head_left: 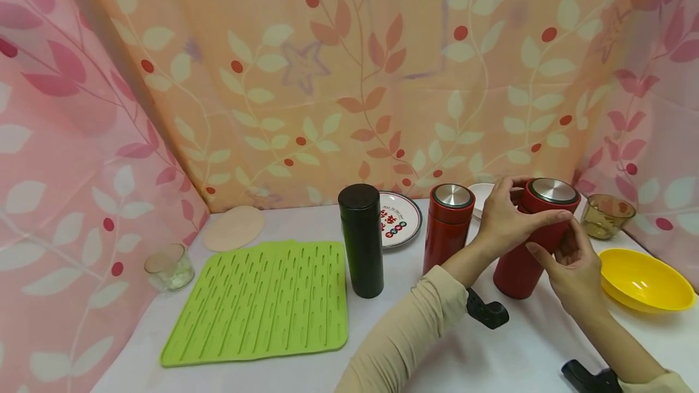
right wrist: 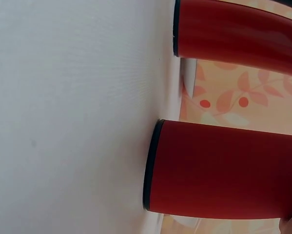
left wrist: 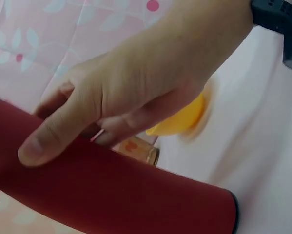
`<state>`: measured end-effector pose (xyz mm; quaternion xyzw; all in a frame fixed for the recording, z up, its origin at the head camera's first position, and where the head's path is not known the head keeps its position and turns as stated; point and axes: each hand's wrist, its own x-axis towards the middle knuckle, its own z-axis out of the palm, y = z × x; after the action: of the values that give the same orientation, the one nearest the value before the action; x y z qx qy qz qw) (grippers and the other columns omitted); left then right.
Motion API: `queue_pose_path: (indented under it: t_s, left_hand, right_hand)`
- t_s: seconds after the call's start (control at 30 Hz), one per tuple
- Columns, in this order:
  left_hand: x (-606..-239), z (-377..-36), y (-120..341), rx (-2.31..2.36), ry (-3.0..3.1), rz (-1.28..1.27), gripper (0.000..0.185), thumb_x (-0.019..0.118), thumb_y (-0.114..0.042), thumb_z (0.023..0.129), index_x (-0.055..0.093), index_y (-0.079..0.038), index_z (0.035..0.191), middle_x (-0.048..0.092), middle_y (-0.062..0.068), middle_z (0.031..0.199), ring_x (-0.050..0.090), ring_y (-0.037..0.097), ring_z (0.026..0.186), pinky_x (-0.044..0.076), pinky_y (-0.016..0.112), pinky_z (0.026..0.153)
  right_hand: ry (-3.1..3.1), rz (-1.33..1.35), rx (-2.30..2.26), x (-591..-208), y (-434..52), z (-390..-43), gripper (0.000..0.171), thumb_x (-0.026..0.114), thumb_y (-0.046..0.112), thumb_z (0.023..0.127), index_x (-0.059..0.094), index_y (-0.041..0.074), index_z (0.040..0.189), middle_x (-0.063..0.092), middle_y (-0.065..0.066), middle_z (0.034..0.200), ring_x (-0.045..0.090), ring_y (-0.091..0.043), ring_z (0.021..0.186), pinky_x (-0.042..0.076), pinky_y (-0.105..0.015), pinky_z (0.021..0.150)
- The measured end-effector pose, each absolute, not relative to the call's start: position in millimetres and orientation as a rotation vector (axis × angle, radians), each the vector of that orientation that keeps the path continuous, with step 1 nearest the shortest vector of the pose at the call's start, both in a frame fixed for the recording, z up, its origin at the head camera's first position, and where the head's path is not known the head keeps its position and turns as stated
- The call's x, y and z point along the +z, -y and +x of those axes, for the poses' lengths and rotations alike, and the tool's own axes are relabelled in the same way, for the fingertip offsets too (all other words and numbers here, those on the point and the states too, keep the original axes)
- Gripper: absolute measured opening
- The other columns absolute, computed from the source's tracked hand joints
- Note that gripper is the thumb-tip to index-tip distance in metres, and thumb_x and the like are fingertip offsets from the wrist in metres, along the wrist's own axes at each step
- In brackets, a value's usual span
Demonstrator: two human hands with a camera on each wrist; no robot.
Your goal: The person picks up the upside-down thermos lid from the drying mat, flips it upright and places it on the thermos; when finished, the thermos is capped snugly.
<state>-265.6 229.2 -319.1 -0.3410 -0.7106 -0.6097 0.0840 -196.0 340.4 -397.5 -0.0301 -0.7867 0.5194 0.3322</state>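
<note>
A large red thermos [head_left: 519,268] with a silver-topped lid [head_left: 553,190] stands on the white table at the right. My left hand [head_left: 505,214] grips it near the top, thumb stretched across the front just below the lid. Lower down, my right hand [head_left: 579,265] holds the body from the right. In the left wrist view, the right hand [left wrist: 131,83] lays its thumb along the red thermos [left wrist: 136,187]. The right wrist view has the thermos [right wrist: 219,170] with its dark base at the table. To its left stands a slimmer, glossy red thermos [head_left: 448,232], its lid on.
A black thermos [head_left: 361,241] stands beside a green drying mat [head_left: 262,302]. Behind are a printed plate [head_left: 401,218] and a white dish [head_left: 480,194]. A yellow bowl [head_left: 647,281] and an amber glass [head_left: 606,217] sit at right, a clear glass [head_left: 170,268] and a beige disc [head_left: 233,228] at left.
</note>
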Motion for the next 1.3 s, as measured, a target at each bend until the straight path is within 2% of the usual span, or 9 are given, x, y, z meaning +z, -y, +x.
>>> queue_pose_path:
  t_s: [0.27,0.57,0.77,0.87,1.17,1.3]
  left_hand:
    - [-321,-277,-225,-1.861,2.044,-1.129,0.057,0.081,-0.018,0.068,0.059,-0.019,0.121,0.062,-0.009,0.110,0.056,-0.012,0.086,0.046,0.005,0.072]
    - [-325,-266,-229,-2.039,2.004,-1.074,0.058,0.077,-0.013,0.073,0.055,-0.016,0.127,0.065,-0.008,0.112,0.056,-0.011,0.090,0.047,0.006,0.073]
    - [-326,-256,-235,-1.844,2.083,-0.933,0.065,0.082,-0.027,0.067,0.052,-0.019,0.124,0.055,-0.011,0.111,0.049,-0.009,0.093,0.044,0.004,0.074]
    - [-325,-255,-236,-1.716,2.088,-0.882,0.066,0.084,-0.032,0.064,0.054,-0.019,0.121,0.055,-0.010,0.110,0.049,-0.008,0.096,0.041,0.003,0.074]
    - [-324,-259,-230,-1.766,2.047,-0.955,0.067,0.083,-0.026,0.065,0.054,-0.022,0.125,0.060,-0.010,0.109,0.052,-0.013,0.085,0.043,0.001,0.069]
    - [-323,-262,-230,-1.834,2.051,-1.007,0.064,0.082,-0.022,0.067,0.054,-0.021,0.125,0.062,-0.011,0.111,0.054,-0.013,0.084,0.044,0.002,0.069]
  right_hand:
    - [2.093,-0.107,1.271,-393,-339,-197,0.075,0.063,0.007,0.085,0.023,0.026,0.146,0.043,0.004,0.141,0.045,0.005,0.118,0.036,0.002,0.084]
    - [2.099,-0.121,1.284,-396,-342,-196,0.074,0.061,0.008,0.086,0.021,0.027,0.146,0.039,0.003,0.143,0.043,0.000,0.124,0.036,0.002,0.084]
    - [2.074,-0.100,1.294,-399,-340,-195,0.073,0.062,0.005,0.085,0.026,0.024,0.145,0.046,0.010,0.132,0.045,0.009,0.110,0.036,0.003,0.083]
    - [2.049,-0.086,1.307,-398,-339,-195,0.072,0.063,0.003,0.084,0.028,0.023,0.145,0.047,0.013,0.128,0.045,0.011,0.106,0.037,0.002,0.082]
    - [2.087,-0.075,1.302,-397,-340,-195,0.076,0.063,0.005,0.084,0.023,0.026,0.146,0.044,0.007,0.138,0.045,0.009,0.113,0.037,0.002,0.082]
    - [2.095,-0.100,1.251,-397,-341,-195,0.076,0.064,0.006,0.084,0.024,0.026,0.146,0.046,0.009,0.136,0.046,0.012,0.110,0.037,0.002,0.081]
